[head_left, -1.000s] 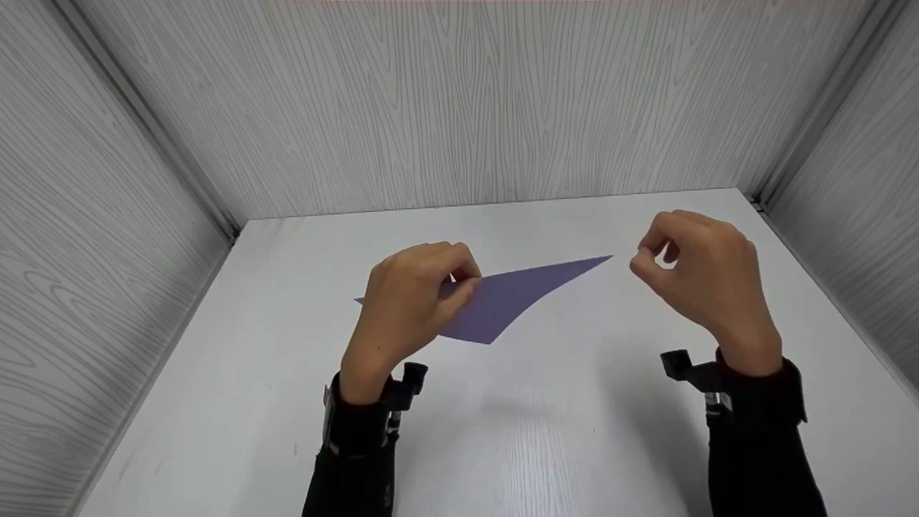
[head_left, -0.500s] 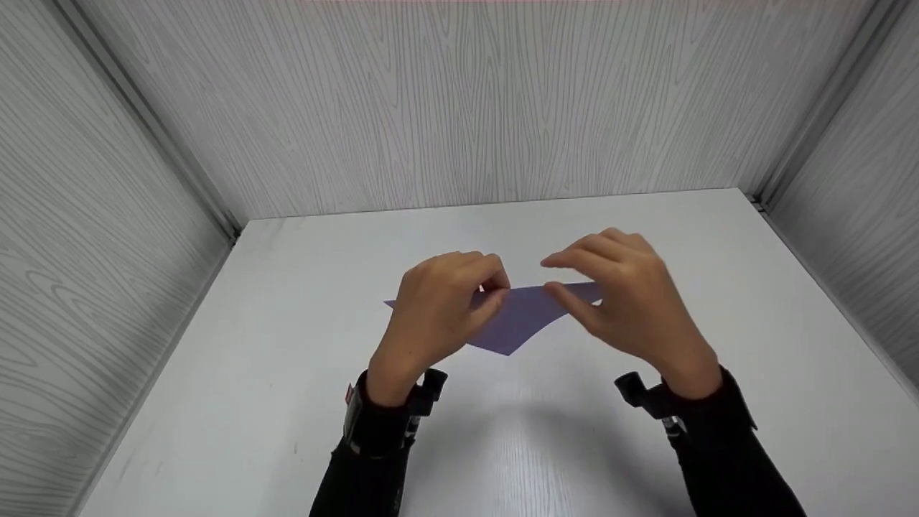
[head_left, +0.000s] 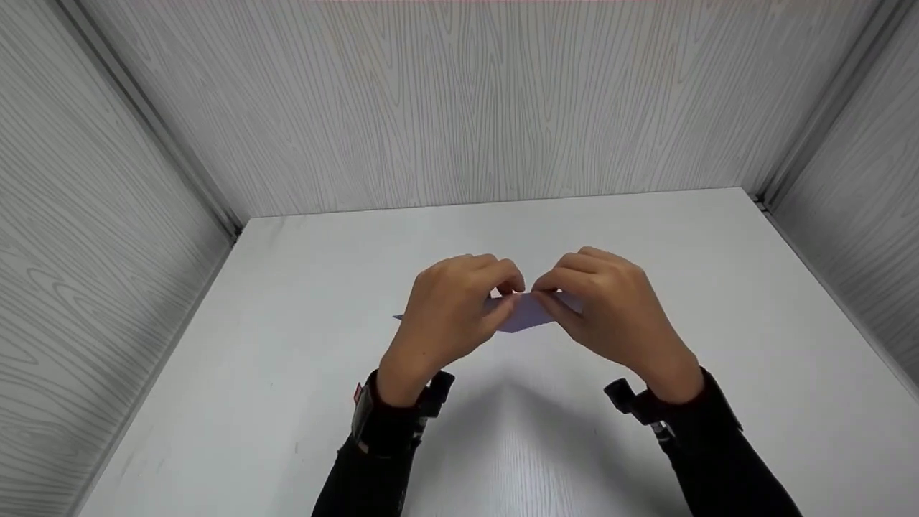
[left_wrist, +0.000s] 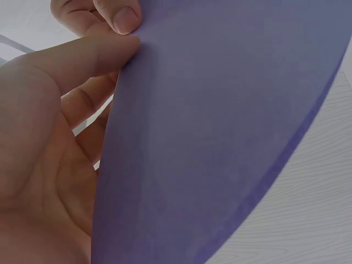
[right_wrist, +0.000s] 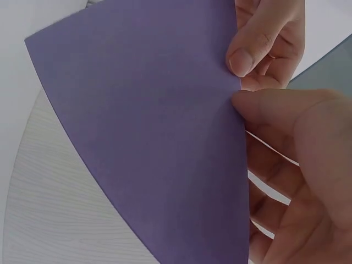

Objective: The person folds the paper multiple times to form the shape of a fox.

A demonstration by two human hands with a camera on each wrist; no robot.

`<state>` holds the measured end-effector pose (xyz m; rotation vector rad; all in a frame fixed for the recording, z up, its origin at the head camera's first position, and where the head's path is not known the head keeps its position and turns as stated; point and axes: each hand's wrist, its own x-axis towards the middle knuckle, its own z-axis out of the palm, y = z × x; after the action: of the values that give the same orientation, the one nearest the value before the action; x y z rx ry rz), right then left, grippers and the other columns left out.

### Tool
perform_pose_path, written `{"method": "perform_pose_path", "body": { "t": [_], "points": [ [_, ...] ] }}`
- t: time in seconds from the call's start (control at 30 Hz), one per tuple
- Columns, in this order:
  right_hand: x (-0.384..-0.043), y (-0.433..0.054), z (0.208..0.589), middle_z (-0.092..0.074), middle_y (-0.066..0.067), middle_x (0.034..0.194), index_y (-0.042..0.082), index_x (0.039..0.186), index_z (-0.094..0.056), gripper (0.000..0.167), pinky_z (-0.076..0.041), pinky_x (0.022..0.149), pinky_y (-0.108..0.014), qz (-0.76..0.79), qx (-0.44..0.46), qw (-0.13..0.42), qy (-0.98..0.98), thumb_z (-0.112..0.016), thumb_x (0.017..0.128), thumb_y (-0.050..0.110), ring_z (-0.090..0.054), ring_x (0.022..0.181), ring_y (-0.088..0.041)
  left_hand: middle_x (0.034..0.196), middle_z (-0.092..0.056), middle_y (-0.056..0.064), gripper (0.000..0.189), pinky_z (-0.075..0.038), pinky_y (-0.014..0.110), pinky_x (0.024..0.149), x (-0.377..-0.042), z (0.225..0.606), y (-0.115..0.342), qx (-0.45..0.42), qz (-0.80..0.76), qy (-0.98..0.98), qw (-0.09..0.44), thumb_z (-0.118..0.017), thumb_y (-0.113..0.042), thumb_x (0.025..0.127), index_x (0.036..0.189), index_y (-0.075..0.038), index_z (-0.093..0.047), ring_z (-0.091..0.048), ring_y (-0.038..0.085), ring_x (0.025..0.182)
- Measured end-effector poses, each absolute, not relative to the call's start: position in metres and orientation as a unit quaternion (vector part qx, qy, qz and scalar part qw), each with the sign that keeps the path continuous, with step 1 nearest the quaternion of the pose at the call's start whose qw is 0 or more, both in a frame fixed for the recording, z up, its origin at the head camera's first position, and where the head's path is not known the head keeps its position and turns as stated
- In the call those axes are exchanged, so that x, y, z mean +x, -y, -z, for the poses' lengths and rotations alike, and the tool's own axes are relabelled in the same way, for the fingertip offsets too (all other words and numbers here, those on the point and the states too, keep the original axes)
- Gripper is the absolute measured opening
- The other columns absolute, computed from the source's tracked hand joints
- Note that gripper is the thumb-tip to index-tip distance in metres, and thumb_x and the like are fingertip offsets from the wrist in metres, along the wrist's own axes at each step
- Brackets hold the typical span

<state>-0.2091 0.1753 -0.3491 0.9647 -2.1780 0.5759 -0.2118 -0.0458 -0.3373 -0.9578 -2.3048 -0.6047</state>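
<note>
A thin purple sheet of paper (head_left: 530,316) hangs between my hands in the head view, mostly covered by them. My left hand (head_left: 456,309) pinches its upper edge between thumb and fingers. Right beside it, my right hand (head_left: 610,309) pinches the same edge, the two sets of fingertips nearly meeting. From the left wrist, the sheet (left_wrist: 220,110) shows a straight held edge and a long slanting, slightly curved far edge. The right wrist view has the paper (right_wrist: 148,126) with a pointed corner at upper left, and both thumbs pressed close together on its face.
Below the hands lies a white tabletop (head_left: 301,287) with their shadows on it. Grey wood-grain panels stand at the back (head_left: 459,108), left (head_left: 93,251) and right. Each wrist wears a black strap with a small camera.
My right hand has come in leftward, its fingers spreading and then closing on the paper's edge. The left hand has moved slightly right with the sheet.
</note>
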Motion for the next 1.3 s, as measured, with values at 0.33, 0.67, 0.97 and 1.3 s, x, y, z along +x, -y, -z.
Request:
{"method": "perform_pose_path", "body": {
  "t": [0.33,0.67,0.97,1.3],
  "points": [
    [-0.206,-0.168,0.351,-0.072,0.006,0.079,0.014,0.085,-0.079,0.008,-0.05,0.063,-0.026,-0.233,0.387,0.331,0.828,-0.081,0.087,0.007,-0.06,0.07,-0.013,0.073,-0.062,-0.011,0.013,-0.041,0.024,0.059,-0.21,0.338,0.043,-0.361,0.223,0.859,0.285,-0.07,-0.008,0.086,0.083,-0.02,-0.068,-0.05,0.006,0.064],
    [-0.205,-0.17,0.349,-0.071,0.006,0.08,0.014,0.085,-0.078,0.01,-0.05,0.063,-0.027,-0.248,0.399,0.326,0.82,-0.08,0.087,0.004,-0.061,0.071,-0.013,0.068,-0.058,-0.011,0.014,-0.037,0.024,0.054,-0.209,0.335,0.046,-0.353,0.223,0.864,0.281,-0.067,-0.008,0.08,0.076,-0.02,-0.062,-0.045,0.005,0.06],
    [-0.205,-0.177,0.346,-0.069,0.008,0.079,0.015,0.085,-0.078,0.015,-0.049,0.063,-0.026,-0.233,0.394,0.313,0.832,-0.08,0.085,0.0,-0.06,0.071,-0.01,0.065,-0.053,-0.013,0.017,-0.034,0.024,0.052,-0.21,0.334,0.049,-0.346,0.218,0.868,0.281,-0.065,-0.005,0.076,0.073,-0.021,-0.059,-0.042,0.005,0.057],
    [-0.205,-0.181,0.344,-0.069,0.007,0.079,0.015,0.086,-0.078,0.017,-0.05,0.063,-0.027,-0.225,0.4,0.308,0.833,-0.082,0.083,-0.001,-0.061,0.073,-0.008,0.066,-0.054,-0.014,0.017,-0.037,0.024,0.053,-0.21,0.334,0.054,-0.339,0.227,0.877,0.253,-0.064,-0.007,0.076,0.074,-0.023,-0.06,-0.045,0.003,0.058]
  ]
}}
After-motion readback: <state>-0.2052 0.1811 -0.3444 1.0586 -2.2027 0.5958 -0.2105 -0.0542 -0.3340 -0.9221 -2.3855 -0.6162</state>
